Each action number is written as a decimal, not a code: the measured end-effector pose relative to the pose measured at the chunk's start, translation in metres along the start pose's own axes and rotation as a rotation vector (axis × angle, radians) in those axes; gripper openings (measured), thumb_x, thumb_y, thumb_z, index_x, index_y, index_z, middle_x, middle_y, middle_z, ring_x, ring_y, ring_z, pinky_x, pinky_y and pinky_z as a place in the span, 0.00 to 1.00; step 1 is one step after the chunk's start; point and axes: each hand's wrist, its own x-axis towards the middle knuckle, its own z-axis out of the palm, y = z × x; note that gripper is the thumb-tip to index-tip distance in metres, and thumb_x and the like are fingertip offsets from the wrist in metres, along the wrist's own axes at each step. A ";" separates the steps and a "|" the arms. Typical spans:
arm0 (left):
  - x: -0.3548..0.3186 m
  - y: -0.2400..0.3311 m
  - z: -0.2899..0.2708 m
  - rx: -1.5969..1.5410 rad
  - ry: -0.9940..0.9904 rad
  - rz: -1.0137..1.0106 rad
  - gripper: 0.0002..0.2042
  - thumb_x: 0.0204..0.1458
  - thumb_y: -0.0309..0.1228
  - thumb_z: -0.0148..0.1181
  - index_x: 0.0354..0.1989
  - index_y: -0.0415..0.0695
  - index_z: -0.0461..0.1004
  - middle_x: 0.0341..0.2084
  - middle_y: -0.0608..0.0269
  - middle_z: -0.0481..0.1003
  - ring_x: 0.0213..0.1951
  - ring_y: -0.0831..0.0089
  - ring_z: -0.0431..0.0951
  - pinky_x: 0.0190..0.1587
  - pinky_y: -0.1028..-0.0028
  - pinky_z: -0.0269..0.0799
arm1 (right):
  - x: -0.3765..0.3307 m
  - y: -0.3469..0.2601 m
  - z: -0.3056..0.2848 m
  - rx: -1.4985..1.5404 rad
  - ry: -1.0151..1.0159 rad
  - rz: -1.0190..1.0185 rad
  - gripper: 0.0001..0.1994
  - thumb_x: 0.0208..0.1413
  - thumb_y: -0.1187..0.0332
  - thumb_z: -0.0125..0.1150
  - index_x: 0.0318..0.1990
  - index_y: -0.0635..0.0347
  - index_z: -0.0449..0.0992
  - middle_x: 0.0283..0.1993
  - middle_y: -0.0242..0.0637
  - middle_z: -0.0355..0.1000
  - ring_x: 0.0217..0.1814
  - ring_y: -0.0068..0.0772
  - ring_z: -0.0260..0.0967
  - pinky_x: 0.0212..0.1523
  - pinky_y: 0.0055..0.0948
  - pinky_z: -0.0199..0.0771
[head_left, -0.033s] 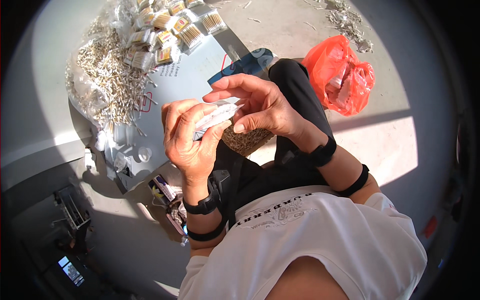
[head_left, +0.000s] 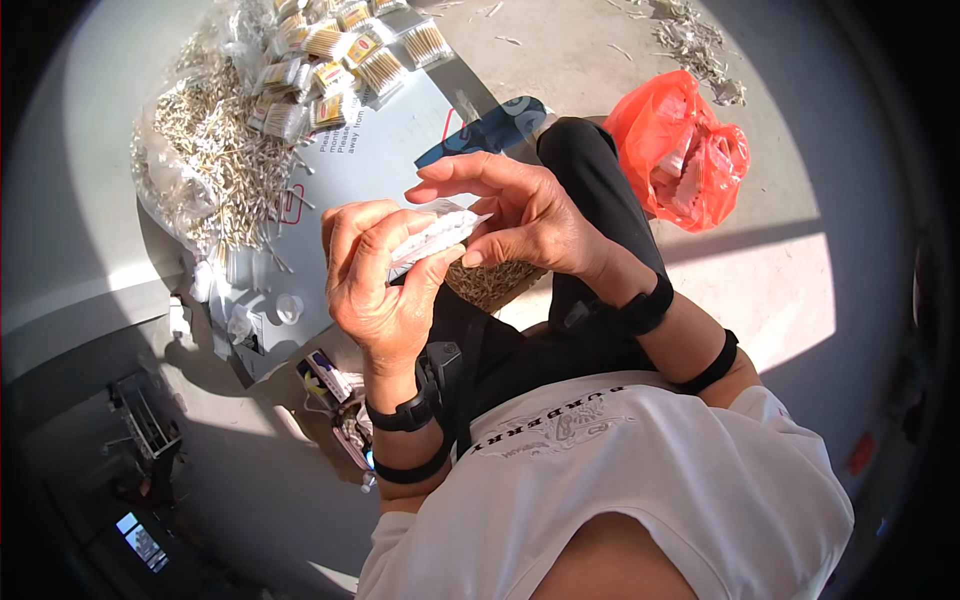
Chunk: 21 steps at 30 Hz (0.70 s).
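My left hand (head_left: 370, 290) is closed around a small clear plastic bag of cotton swabs (head_left: 436, 236), thumb in front and fingers behind. White swab tips show in a row along the bag's upper side. My right hand (head_left: 540, 222) is at the bag's right end, with the thumb and curved fingers spread apart. The bag's pointed clear edge reaches between that thumb and the fingers; whether they touch it is hard to tell. Below both hands, a container of loose swabs (head_left: 488, 285) sits between my legs, partly hidden.
On the grey board (head_left: 365, 165) at the left lies a heap of loose swabs (head_left: 215, 160) in clear plastic. Filled swab packets (head_left: 335, 75) are piled behind it. A small clear cup (head_left: 289, 308) is nearer. A red plastic bag (head_left: 680, 150) stands right of my knee; white scraps (head_left: 700, 45) lie beyond.
The bag has tilted slightly and its clear edge reaches a little farther right. My right thumb and fingers have shifted slightly. The surroundings look the same.
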 end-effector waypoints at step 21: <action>0.006 0.015 0.006 -0.072 -0.029 0.101 0.18 0.30 0.24 0.73 0.33 0.42 0.76 0.33 0.62 0.72 0.36 0.64 0.71 0.38 0.69 0.69 | -0.001 0.002 0.014 -0.252 0.098 -0.273 0.19 0.42 0.74 0.66 0.46 0.64 0.78 0.48 0.44 0.75 0.53 0.36 0.70 0.52 0.31 0.68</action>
